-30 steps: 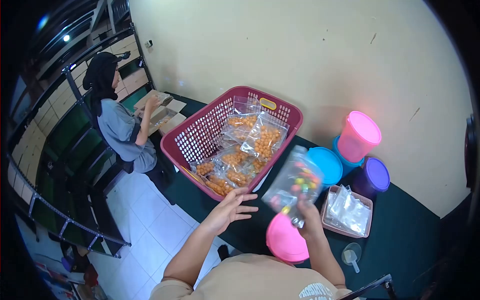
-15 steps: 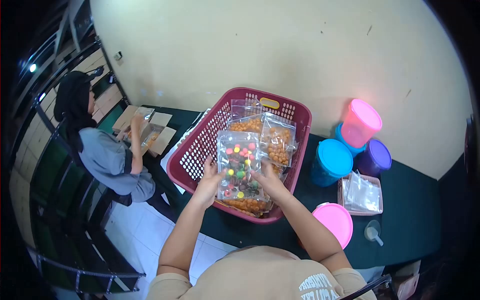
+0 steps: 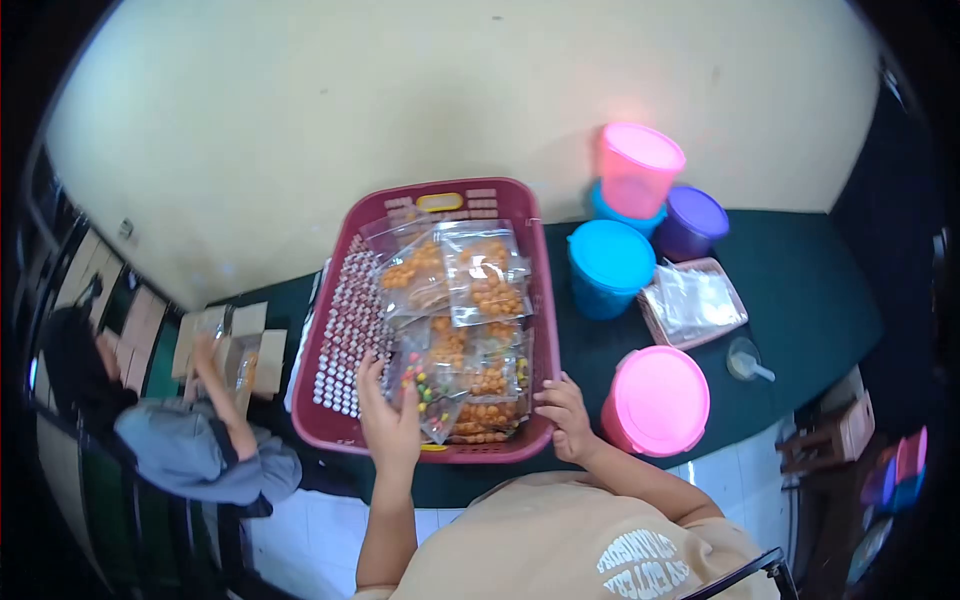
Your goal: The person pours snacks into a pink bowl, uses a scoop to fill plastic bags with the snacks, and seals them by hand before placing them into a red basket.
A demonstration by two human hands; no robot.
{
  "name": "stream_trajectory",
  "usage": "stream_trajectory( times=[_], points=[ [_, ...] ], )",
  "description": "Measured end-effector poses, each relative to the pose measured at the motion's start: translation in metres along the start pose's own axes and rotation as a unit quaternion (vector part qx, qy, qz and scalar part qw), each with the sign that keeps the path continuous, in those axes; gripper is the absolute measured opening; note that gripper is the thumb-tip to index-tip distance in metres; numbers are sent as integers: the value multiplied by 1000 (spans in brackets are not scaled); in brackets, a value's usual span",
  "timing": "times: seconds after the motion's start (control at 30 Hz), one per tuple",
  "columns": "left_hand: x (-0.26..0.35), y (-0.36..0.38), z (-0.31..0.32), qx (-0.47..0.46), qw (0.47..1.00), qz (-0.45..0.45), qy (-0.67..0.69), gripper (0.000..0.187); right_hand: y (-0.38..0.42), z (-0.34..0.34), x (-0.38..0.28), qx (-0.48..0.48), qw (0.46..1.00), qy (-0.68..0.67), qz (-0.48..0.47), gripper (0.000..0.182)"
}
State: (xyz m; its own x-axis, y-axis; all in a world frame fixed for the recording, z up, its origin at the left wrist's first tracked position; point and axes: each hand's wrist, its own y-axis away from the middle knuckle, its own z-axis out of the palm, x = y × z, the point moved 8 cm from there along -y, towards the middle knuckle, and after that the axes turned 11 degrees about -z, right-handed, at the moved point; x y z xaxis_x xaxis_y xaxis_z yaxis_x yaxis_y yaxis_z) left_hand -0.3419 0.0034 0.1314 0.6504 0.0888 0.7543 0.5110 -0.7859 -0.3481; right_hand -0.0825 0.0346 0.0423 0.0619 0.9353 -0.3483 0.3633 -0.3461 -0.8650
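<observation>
A maroon basket (image 3: 548, 330) with perforated sides holds several clear bags of orange snacks (image 3: 490, 275). Among them, at the lower middle of the basket, a bag of colourful candies (image 3: 430, 395) lies tilted. Over the basket's near left part, my left hand (image 3: 388, 415) is beside the candy bag with fingers spread; whether it touches the bag is unclear. My right hand (image 3: 568, 415) is at the basket's near right rim, its fingers apart and nothing held in them.
A pink-lidded tub (image 3: 657, 402), blue tub (image 3: 612, 268), purple tub (image 3: 692, 222) and pink tub (image 3: 640, 170) stand right. Nearby are a tray of empty bags (image 3: 695, 300) and a scoop in a cup (image 3: 745, 360). A co-worker (image 3: 190, 440) handles an open carton (image 3: 255, 365) at left.
The candy bag, held up between both hands before, now lies in the basket. My right hand has moved to the rim. The view has turned to the right.
</observation>
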Motion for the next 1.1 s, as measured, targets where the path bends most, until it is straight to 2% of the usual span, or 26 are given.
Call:
stream_trajectory(
  times=[0.07,0.1,0.13,0.2,0.27,0.33,0.37,0.4,0.43,0.47,0.5,0.57,0.6,0.67,0.7,0.73,0.77,0.8,0.83,0.93,0.97,1.03,1.07,1.1],
  points=[
    [3,0,0,-20,998,-41,40,43,3,2,-2,4,999,-14,32,49],
    [-8,-2,2,-9,1000,-1,24,39,1,0,-7,-3,999,-33,33,50],
    [-9,-1,2,-5,999,-7,37,38,3,-7,-9,4,999,-16,43,50],
    [-19,-2,5,-34,996,-42,68,37,7,-6,-15,-103,993,52,29,54],
    [-13,0,5,-46,993,-87,68,36,9,-27,-17,-103,992,51,58,54],
    [-20,0,4,-32,994,-79,75,31,12,-51,-20,-198,973,118,-4,44],
    [-20,0,5,-27,993,-79,80,29,11,-81,-13,-143,973,179,35,28],
    [-20,1,4,-19,993,-80,84,28,6,-113,1,-90,969,206,103,17],
    [-20,1,3,-16,993,-85,85,28,27,-151,31,27,963,254,84,17],
    [-19,1,3,-10,994,-86,70,27,8,-185,39,57,940,313,120,16],
    [-19,1,3,-4,995,-87,54,25,21,-211,76,0,922,331,202,13],
    [-27,0,2,20,996,-80,40,24,57,-248,149,-57,885,357,293,18],
    [-31,0,1,30,996,-78,30,24,71,-259,170,-63,888,354,286,18],
    [-22,1,-1,61,992,-107,-13,26,111,-274,229,-145,832,366,391,34],
    [-19,0,-1,74,991,-94,-55,27,133,-275,261,-207,815,368,398,56],
    [-23,0,0,70,990,-111,-55,29,138,-272,273,-221,820,359,388,56],
    [-25,0,-1,76,990,-111,-52,29,148,-273,283,-259,788,389,401,67],
    [-31,0,-4,81,992,-87,32,25,162,-273,292,-295,753,417,415,77],
    [-30,5,-13,116,990,-57,64,23,179,-273,309,-346,711,373,486,91],
    [-1,50,-27,266,960,31,79,19,174,-270,297,-345,729,359,469,87],
    [14,73,-18,276,958,32,68,17,178,-272,301,-343,733,354,469,87],
    [40,121,9,285,955,29,70,14,188,-277,306,-317,754,304,489,65],
    [51,144,26,290,953,26,84,12,188,-282,308,-319,756,302,484,65],
    [63,161,46,244,965,19,90,10,183,-287,307,-292,781,285,473,51]
  ],
)
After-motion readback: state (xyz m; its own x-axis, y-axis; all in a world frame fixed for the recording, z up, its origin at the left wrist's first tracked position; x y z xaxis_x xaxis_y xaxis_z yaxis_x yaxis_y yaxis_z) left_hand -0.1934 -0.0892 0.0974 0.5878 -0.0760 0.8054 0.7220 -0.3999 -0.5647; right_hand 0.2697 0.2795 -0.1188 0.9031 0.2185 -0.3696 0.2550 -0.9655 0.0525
